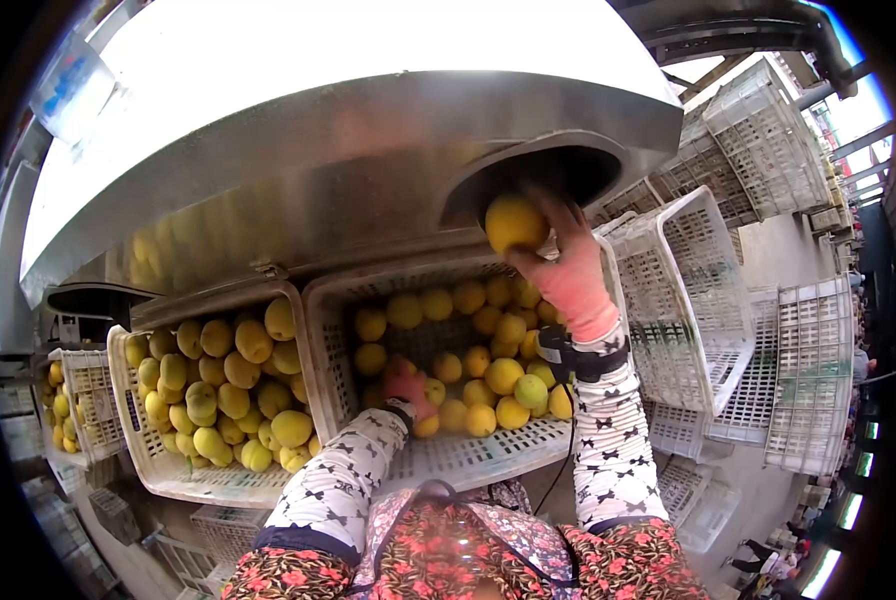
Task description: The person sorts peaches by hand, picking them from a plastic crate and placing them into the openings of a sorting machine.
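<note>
My right hand, in a pink glove, is closed on a round yellow citrus-like fruit in front of the dark oval opening of a metal machine. My left hand is down inside a white plastic crate, among several loose yellow fruits. It touches or nearly touches a yellow-green fruit. Its fingers are blurred and partly hidden, so its grip does not show. A black band sits on my right wrist, with a cable hanging from it.
A second crate, full of yellow fruit, stands to the left, and another filled crate lies beyond it. The metal machine spans the far side, with a second opening at left. White crates are piled at right.
</note>
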### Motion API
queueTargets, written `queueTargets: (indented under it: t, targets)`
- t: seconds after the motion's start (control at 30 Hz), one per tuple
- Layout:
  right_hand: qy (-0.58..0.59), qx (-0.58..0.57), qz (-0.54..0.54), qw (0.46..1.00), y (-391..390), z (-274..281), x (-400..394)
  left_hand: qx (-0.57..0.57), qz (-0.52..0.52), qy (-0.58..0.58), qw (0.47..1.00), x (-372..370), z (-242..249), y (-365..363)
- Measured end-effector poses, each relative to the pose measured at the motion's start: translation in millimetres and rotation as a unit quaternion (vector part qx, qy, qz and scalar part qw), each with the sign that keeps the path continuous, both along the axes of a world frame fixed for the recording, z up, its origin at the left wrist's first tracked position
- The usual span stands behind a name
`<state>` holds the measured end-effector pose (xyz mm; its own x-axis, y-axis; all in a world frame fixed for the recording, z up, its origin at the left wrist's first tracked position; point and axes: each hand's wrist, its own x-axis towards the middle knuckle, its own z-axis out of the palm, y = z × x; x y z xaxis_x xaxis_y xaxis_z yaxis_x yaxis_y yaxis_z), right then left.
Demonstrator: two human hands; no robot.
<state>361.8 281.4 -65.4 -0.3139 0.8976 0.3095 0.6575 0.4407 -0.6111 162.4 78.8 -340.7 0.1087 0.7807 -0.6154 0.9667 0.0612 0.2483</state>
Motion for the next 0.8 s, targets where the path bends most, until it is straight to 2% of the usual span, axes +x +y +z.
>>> queueTargets:
  t: [0.03,0.13,0.23,0.27,0.33,0.37,0.4,0.47,0.53,0.57,0.6,0.63,0.67,0.7,0.77,0.8]
  targets:
    - [0.031,0.006,0.021,0.999,1.0,-0.4,-0.9,-0.007,-0.006,0.002,1.000,-0.2,-0.5,2.2]
    - [-0.049,0.059,-0.014,0.997,-3.5,-5.9,-9.2,-0.026,-0.016,0.002,1.000,-2.1,-4.1,8.5]
    - [-0.011,-0.017,-0.080,0.997,-5.4,-6.9,-16.7,0.005,-0.009,-0.020,1.000,-0.3,1.3,0.3]
    - [-0.042,-0.011,-0.112,0.993,-4.6,-3.7,-23.1,0.024,0.000,-0.029,0.999,-0.6,3.9,-1.8]
    - [-0.107,-0.008,-0.166,0.980,-8.3,-2.1,-45.0,0.054,-0.004,-0.027,0.998,-2.4,-22.5,-5.7]
    - [-0.137,0.056,-0.206,0.967,13.5,-20.9,-53.0,0.059,-0.004,-0.027,0.998,0.9,-33.4,-15.3]
    - [-0.170,0.111,-0.246,0.948,34.4,-37.4,-62.2,0.051,-0.011,-0.029,0.998,0.9,-24.1,-14.7]
    - [-0.095,0.163,-0.212,0.959,44.9,-37.3,-54.1,0.011,-0.022,-0.029,0.999,-1.2,-11.7,0.8]
    - [0.115,0.166,-0.164,0.966,19.2,-36.2,-38.7,-0.008,-0.018,-0.028,0.999,-1.5,-3.1,0.5]
    - [0.221,0.172,-0.140,0.950,6.5,-35.0,-28.1,0.005,-0.020,-0.029,0.999,-3.2,-1.1,1.3]
    - [0.012,0.244,-0.119,0.962,-8.7,-46.2,-10.8,0.021,-0.024,-0.031,0.999,-4.8,-1.5,2.7]
    - [-0.200,0.304,-0.089,0.927,-29.5,-66.4,3.9,0.037,-0.012,-0.042,0.998,-5.7,-5.7,1.1]
    - [-0.057,0.070,-0.050,0.995,-50.2,-89.1,-1.0,0.052,0.001,-0.052,0.997,-6.7,-11.8,-3.0]
    - [0.095,-0.140,-0.082,0.982,-70.6,-111.6,-6.1,0.066,0.013,-0.061,0.996,-8.1,-16.0,-9.0]
    - [-0.086,-0.211,0.040,0.973,-91.8,-181.1,-8.5,0.054,0.013,-0.055,0.997,-7.4,1.0,-10.3]
    - [-0.144,-0.228,0.078,0.960,-94.3,-195.5,-15.9,0.050,0.016,-0.053,0.997,-5.1,5.4,-9.3]
